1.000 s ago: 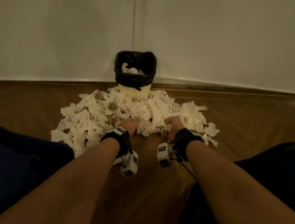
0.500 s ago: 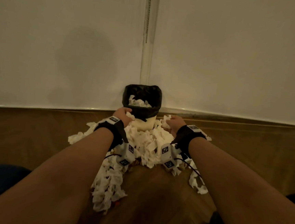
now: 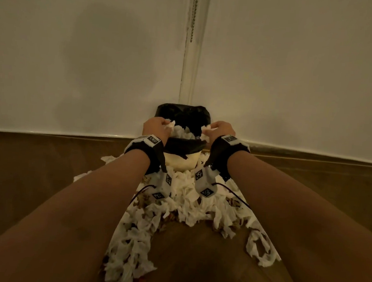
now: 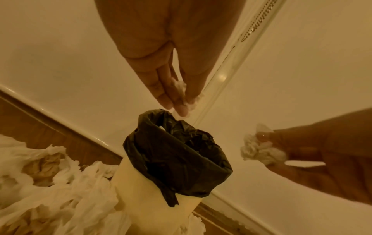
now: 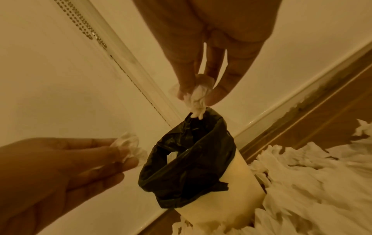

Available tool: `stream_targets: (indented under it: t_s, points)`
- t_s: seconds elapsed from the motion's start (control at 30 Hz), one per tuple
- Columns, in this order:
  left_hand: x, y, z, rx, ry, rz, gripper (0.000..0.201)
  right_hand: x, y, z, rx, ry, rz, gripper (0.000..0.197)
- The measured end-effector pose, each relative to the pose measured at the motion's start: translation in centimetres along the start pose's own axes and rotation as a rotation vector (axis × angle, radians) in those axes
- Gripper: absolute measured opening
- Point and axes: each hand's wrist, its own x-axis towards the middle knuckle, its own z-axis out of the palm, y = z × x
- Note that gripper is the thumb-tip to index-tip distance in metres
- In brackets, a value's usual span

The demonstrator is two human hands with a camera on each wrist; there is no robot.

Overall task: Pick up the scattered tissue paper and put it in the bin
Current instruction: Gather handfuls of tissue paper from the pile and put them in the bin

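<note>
- Left hand (image 3: 156, 127) and right hand (image 3: 220, 130) each pinch a tissue wad (image 4: 184, 93) at the bin (image 3: 181, 145) rim.
- Released off-centre, wads may fall back onto the floor pile (image 3: 182, 199).

Wooden floor (image 3: 42, 173) meeting white walls at a corner. Standing on it in the corner: a cream bin (image 3: 180, 161) lined with a black bag (image 3: 183, 144). Scattered tissue paper (image 3: 182, 199) lies heaped directly before the bin and trails toward the viewer.
</note>
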Motion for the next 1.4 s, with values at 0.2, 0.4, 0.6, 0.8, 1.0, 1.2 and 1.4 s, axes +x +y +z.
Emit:
stream_targets:
  t_s: [0.2,0.4,0.6,0.8,1.0,1.2,1.4]
  points:
    - [3.2,0.8,1.9,0.165,-0.021,0.201,0.029,2.6,-1.4,2.4,-0.165,0.058,-0.177,0.024]
    - [4.2,-1.2,5.0,0.467,-0.338,0.158,0.039,3.7,0.3,5.2,-0.277,-0.039,-0.195,0.036]
    - [2.9,-1.7,5.8,0.436,-0.259,0.196,0.05,3.2,1.6,4.7,-0.281,-0.008,-0.256,0.049]
    - [-0.2,-1.8,5.8,0.425,0.03,0.365,0.04,1.1,5.3,2.0,-0.181,0.111,-0.175,0.037]
    - [-5.1,-4.2,9.2,0.461,-0.014,0.426,0.028,-2.3,12.0,1.9,-0.228,0.116,-0.074,0.032]
    - [-10.7,-7.0,13.3,0.476,-0.254,0.353,0.021,-5.8,17.8,3.2,-0.158,0.138,0.096,0.017]
    - [-13.2,-7.9,17.2,0.543,-0.34,0.389,0.022,-7.7,22.6,3.0,-0.331,0.148,0.133,0.02]
